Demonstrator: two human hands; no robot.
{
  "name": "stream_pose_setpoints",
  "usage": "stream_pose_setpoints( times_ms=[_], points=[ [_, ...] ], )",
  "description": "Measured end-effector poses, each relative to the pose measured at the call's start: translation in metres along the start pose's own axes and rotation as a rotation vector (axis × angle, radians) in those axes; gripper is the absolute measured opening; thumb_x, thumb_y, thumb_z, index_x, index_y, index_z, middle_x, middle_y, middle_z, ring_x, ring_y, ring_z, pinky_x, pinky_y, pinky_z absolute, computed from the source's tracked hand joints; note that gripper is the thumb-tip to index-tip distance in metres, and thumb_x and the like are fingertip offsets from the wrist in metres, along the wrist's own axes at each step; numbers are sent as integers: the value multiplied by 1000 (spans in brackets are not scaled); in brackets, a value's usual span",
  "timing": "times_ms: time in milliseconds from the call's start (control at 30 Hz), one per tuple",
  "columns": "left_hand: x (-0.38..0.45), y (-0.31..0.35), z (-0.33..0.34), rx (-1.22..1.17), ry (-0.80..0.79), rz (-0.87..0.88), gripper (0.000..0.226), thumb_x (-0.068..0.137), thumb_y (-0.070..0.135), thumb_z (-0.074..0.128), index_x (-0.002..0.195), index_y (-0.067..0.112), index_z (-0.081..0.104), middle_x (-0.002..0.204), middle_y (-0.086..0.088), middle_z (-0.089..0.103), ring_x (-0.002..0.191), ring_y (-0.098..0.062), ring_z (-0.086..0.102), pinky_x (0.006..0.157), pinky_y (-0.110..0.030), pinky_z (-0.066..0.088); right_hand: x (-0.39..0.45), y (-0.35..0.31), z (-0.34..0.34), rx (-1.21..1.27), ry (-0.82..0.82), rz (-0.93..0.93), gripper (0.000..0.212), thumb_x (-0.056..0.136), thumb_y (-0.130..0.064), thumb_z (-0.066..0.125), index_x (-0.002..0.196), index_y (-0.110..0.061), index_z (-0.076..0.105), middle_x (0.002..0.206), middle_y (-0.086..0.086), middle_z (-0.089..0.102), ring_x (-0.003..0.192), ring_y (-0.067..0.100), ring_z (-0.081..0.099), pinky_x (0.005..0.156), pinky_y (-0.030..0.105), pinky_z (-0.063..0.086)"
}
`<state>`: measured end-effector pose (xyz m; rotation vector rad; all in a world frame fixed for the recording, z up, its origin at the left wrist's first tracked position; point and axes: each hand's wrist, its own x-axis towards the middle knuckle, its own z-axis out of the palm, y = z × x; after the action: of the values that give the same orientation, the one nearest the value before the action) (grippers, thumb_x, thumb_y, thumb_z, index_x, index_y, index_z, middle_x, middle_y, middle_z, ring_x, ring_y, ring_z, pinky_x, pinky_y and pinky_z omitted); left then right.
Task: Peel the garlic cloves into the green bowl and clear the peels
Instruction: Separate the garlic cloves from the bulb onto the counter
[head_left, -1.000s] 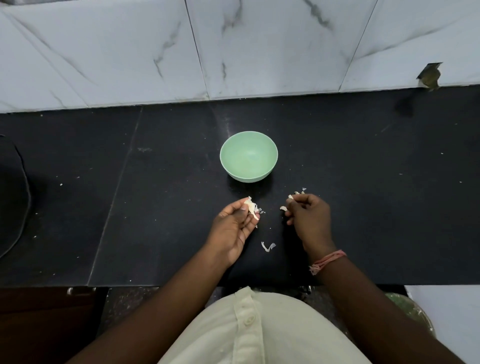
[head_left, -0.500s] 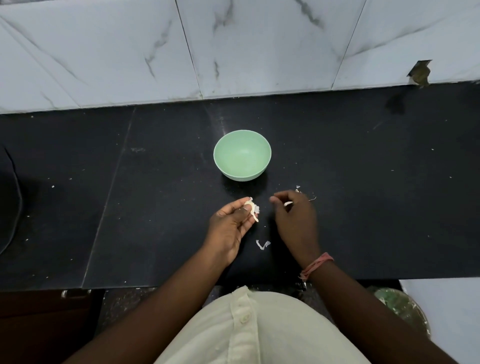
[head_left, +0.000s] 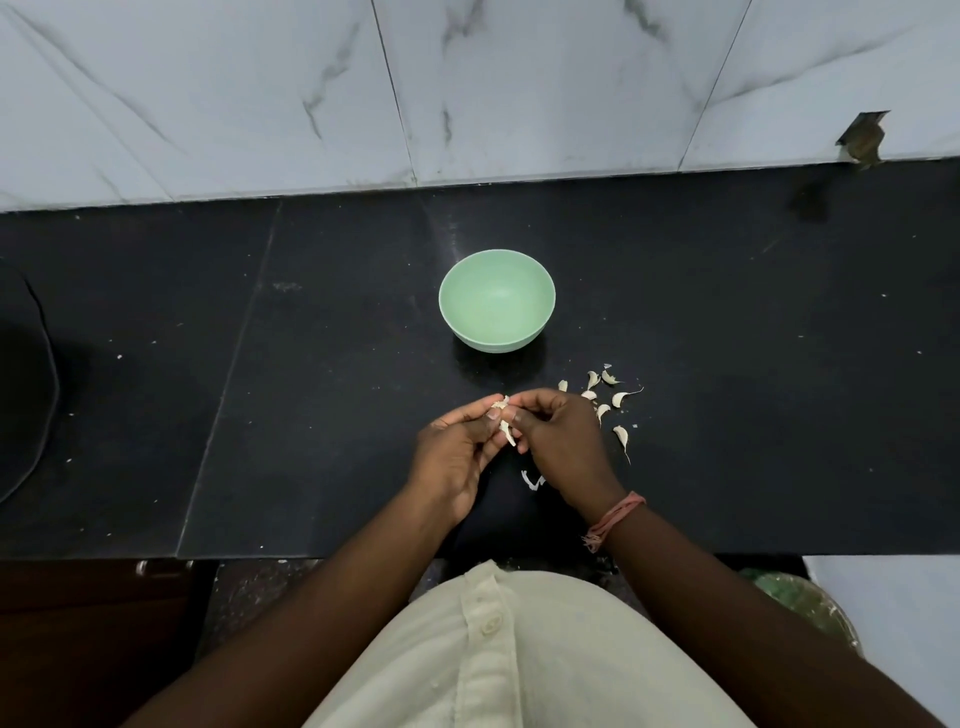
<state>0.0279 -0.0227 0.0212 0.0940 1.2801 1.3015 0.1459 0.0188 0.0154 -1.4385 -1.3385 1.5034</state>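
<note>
My left hand (head_left: 457, 452) and right hand (head_left: 558, 441) both pinch what seems one garlic clove (head_left: 505, 428); tugging hard could flick it off the counter (head_left: 727, 415).

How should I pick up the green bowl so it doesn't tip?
Hold the green bowl by its rim, thumb inside and fingers outside, coming down from above on the near side. It stands upright and looks empty, and its rounded wall narrows toward the base, so a low side grip would probably slip.

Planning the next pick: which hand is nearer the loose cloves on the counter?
Right. The right hand sits right beside the loose cloves, its knuckles nearly touching them; the left hand is farther away, beyond the right.
</note>
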Motion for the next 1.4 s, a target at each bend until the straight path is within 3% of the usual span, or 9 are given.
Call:
stream_pose_setpoints(
  times_ms=[167, 467, 600, 700, 833, 967, 1067, 1233, 1400],
  points=[
    [-2, -3, 2, 46, 29, 99, 21, 89, -7, 65, 108, -6, 71, 103, -22, 74, 91, -26, 70, 84, -29, 59, -5, -3, 8, 15, 38, -32, 20, 91, 1, 66, 83, -15, 74, 56, -13, 64, 49, -5, 54, 56, 13, 44],
    [-5, -6, 5, 294, 88, 291, 22, 88, 3, 71, 109, 5, 75, 94, -12, 78, 93, -29, 73, 91, -43, 58, -8, -8, 14, 280, 58, 68, 21, 93, 6, 60, 84, -5, 74, 57, 3, 61, 46, -1, 50, 51, 14, 44],
    [-5, -7, 9, 356, 148, 318, 21, 86, 6, 72, 106, 9, 77, 89, -10, 78, 93, -33, 74, 89, -51, 58, -4, -1, 22, 156, 102, 21, 21, 92, -1, 60, 75, -4, 74, 65, 15, 68, 61, 11, 57, 62, 27, 47],
    [-6, -7, 13, 340, 168, 339, 19, 87, 5, 69, 102, 12, 79, 85, -9, 78, 89, -30, 75, 84, -48, 60, 1, 3, 27, -64, 185, -89, 25, 91, -7, 58, 67, -12, 66, 60, -4, 61, 61, 9, 53, 61, 28, 43],
    [-4, -3, 15, 207, 147, 260, 18, 89, 0, 66, 100, 7, 78, 88, -19, 76, 80, -27, 70, 76, -36, 57, 4, 3, 27, -230, 171, -147, 24, 91, -18, 54, 71, -22, 66, 71, -7, 66, 70, 10, 61, 66, 27, 44],
    [-7, 3, 13, 79, 82, 182, 16, 90, -5, 65, 103, -4, 73, 90, -20, 75, 78, -21, 71, 66, -23, 58, -1, -4, 15, -24, 96, -83, 15, 93, -7, 65, 92, -13, 79, 79, -2, 76, 70, 3, 67, 68, 16, 51],
    [-9, 7, 11, 45, 52, 165, 16, 93, -9, 59, 102, -5, 71, 86, -15, 76, 74, -16, 74, 64, -19, 57, 0, -3, 8, 119, 37, -36, 10, 91, -4, 69, 96, -8, 77, 80, 6, 76, 61, 5, 64, 62, 19, 52],
    [-4, 7, 5, 36, 72, 127, 16, 95, -9, 55, 99, -2, 69, 85, -15, 76, 74, -17, 74, 67, -23, 60, 2, 1, 10, 223, 56, 76, 7, 94, -6, 66, 97, -3, 72, 79, 11, 71, 59, 12, 59, 63, 27, 53],
    [-1, 4, 0, 63, 85, 121, 17, 96, 0, 59, 108, 6, 69, 99, -10, 77, 88, -16, 73, 81, -30, 60, 5, 2, 4, 449, 123, 188, 4, 97, -8, 63, 98, -6, 67, 87, 13, 67, 78, 20, 64, 71, 31, 56]
  ],
)
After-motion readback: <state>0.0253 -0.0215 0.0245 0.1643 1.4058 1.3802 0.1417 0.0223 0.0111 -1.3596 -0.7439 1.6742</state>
